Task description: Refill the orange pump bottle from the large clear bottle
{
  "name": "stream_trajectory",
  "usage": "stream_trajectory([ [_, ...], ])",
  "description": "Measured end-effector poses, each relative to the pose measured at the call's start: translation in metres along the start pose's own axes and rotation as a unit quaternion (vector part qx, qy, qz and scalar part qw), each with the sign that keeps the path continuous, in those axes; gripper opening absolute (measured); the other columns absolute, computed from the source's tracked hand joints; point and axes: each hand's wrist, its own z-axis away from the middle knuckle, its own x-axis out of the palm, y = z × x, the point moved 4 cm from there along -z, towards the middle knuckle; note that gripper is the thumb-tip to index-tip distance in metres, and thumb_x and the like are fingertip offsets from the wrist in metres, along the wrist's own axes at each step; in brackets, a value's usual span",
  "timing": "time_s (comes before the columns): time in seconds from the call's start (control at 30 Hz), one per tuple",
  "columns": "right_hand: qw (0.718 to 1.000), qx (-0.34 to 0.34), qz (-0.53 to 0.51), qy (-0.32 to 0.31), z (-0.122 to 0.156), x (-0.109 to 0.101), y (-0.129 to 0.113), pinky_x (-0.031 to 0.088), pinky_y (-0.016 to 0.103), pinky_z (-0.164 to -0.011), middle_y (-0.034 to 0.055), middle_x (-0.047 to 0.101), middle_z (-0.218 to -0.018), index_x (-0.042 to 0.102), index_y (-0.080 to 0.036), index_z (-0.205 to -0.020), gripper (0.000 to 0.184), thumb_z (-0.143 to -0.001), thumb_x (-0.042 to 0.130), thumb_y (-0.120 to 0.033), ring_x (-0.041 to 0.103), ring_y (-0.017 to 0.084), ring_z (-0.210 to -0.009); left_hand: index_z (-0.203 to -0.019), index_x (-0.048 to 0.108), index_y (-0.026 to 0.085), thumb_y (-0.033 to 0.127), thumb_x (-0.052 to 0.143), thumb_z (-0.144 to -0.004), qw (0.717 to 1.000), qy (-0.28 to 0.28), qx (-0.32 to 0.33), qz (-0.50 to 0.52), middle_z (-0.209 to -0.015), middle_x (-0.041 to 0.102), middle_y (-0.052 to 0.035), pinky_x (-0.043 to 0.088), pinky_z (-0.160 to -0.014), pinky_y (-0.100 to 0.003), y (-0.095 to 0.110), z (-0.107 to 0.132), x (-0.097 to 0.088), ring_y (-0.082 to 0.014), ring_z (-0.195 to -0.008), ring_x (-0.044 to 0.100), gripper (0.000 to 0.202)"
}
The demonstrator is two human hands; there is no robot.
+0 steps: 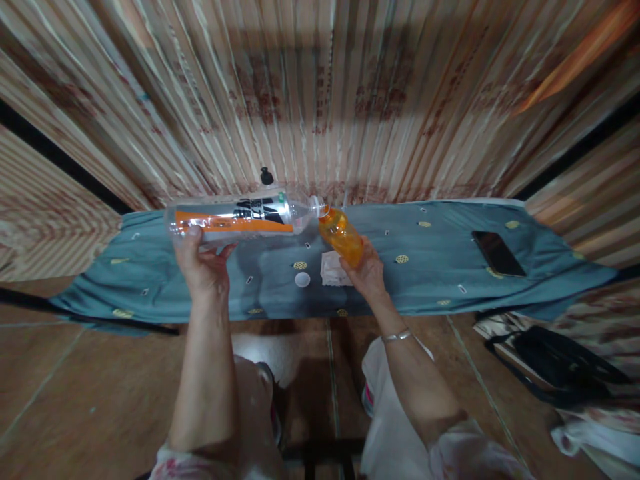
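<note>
My left hand (203,263) is closed round the base end of a large clear plastic bottle (240,217) with an orange, black and silver label. The bottle lies nearly level in the air, its open neck pointing right. My right hand (367,267) grips a small orange bottle (341,233), tilted so that its top leans up and left. The two mouths meet or nearly meet; I cannot tell if they touch. Below them on the cloth are a round white cap (302,279) and a folded pale tissue (334,270), partly behind my right hand.
A narrow table with a blue-green patterned cloth (425,287) stands before me. A dark phone (499,253) lies at its right. A black pump top (267,176) shows behind the large bottle. Striped curtains (310,100) hang behind. A black bag (560,363) sits low at the right.
</note>
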Motion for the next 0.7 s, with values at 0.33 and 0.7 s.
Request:
stream_trajectory([
  [0.33, 1.000, -0.007, -0.011, 0.009, 0.0008, 0.0043, 0.0043, 0.054, 0.050, -0.107, 0.0175, 0.066, -0.136, 0.044, -0.018, -0.142, 0.067, -0.081, 0.067, -0.033, 0.065, 0.031, -0.124, -0.095, 0.064, 0.026, 0.049, 0.083, -0.053, 1.000, -0.004, -0.005, 0.002, -0.113, 0.070, -0.0049, 0.052, -0.077, -0.036, -0.0011, -0.0016, -0.0018, -0.0265, -0.103, 0.064, 0.052],
  [0.7, 1.000, 0.006, -0.001, 0.002, 0.0008, 0.0028, 0.0032, 0.054, 0.049, -0.107, 0.0174, 0.066, -0.135, 0.044, -0.017, -0.143, 0.069, -0.081, 0.067, -0.035, 0.064, 0.032, -0.126, -0.098, 0.064, 0.028, 0.056, 0.079, -0.060, 0.999, -0.041, 0.007, -0.034, -0.117, 0.068, -0.0056, 0.053, -0.079, -0.039, -0.0033, -0.0047, -0.0050, -0.0289, -0.110, 0.063, 0.050],
])
